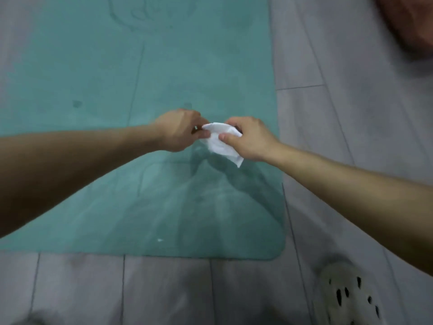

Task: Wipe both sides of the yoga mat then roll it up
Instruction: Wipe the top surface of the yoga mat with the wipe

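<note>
wipe held up between both hands, mat flat and not rolled

the mat (93, 66) lies flat on the floor and runs away from the person, its near short edge just in front of them. flat suits wiping: the whole face is exposed and nothing is curled. pale streaks and a darker patch on the near end look like damp wipe marks, but that's a guess. a small white speck (160, 240) sits on the mat near that edge, maybe a shred of the wipe.

the left hand (178, 130) is above the mat's middle, fingers curled, pinching the left edge of the wipe (221, 143). the wipe is white and crumpled and hangs clear of the mat, lower corner dangling. the right hand (250, 139) pinches its right side, thumb on top. the hands are close together, joined only by the wipe, and neither touches the mat. it reads as opening or refolding the wipe to get a fresh face for the next pass. a limp sheet won't spread one-handed, hence both hands.

can't tell which side of the mat is up. no roll has started, so rolling is some way off.

right of the mat is grey plank floor (328, 113). a pale slipper with holes (346, 292) sits near right, off the mat, likely to keep the mat clean. a blurred reddish thing (407, 24) is in the far right corner, can't tell what.
</note>
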`<state>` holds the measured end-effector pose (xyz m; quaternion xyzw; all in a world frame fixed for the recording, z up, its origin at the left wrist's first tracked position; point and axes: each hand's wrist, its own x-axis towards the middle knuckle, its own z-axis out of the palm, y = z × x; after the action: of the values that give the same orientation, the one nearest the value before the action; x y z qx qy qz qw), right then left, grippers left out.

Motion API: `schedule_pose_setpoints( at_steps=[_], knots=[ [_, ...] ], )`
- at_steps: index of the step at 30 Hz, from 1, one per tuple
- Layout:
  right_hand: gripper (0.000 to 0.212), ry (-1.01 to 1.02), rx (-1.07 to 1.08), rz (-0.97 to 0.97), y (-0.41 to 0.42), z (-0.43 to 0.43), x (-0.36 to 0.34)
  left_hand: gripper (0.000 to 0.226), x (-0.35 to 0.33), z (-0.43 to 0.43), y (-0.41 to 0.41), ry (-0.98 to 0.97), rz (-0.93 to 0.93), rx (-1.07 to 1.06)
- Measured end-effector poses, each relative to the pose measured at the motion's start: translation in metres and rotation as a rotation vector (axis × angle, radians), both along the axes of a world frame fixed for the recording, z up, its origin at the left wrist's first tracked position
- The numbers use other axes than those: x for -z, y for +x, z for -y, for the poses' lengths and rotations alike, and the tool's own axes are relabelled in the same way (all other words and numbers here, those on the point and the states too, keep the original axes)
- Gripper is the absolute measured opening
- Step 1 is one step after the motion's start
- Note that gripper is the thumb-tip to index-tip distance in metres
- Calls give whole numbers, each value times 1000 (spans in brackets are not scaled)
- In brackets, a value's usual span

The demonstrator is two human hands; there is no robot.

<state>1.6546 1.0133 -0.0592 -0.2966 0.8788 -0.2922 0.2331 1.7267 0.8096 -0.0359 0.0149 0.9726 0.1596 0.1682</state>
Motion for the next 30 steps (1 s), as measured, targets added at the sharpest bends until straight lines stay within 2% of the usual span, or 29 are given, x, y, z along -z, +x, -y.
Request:
schedule_pose_setpoints(
  at_steps=[3, 6, 9, 12, 16, 18, 20, 21, 23, 26, 28, 30],
  knots=[
    [8, -3, -134, 5, -18, 9, 10, 19, -6, 12, 19, -57, -17, -126],
    [26, -68, -20, -15, -30, 11, 21, 11, -37, 31, 51, -238, 47, -113],
    [24, -78, 76, -31, -32, 16, 24, 35, -79, 50, 73, -433, 174, -54],
    [27, -44, 46, 39, -31, 27, 19, 47, -75, 50, 60, -568, 159, -12],
    [27, 60, -156, -38, -34, 39, -1, 37, -31, 38, 51, -463, 91, -66],
    [31, 221, -295, -69, -37, 31, -25, 30, -13, 37, 50, -450, 124, -31],
    [33, 401, -405, -96, -41, 20, -47, 22, -1, 37, 42, -394, 128, -85],
    [32, 477, -448, -110, -42, 17, -53, 22, 3, 36, 35, -363, 129, -129],
    [32, 565, -475, -147, -43, 15, -60, 34, 10, 34, 16, -250, 108, -236],
    [37, 512, -362, -238, -49, 10, -53, 49, 31, 28, -6, -139, 82, -322],
    [43, 339, -253, -320, -51, 1, -38, 57, 46, 25, -10, -134, 164, -313],
    [50, 133, -231, -355, -43, -8, -9, 65, 57, 24, -10, -141, 224, -293]
  ],
)
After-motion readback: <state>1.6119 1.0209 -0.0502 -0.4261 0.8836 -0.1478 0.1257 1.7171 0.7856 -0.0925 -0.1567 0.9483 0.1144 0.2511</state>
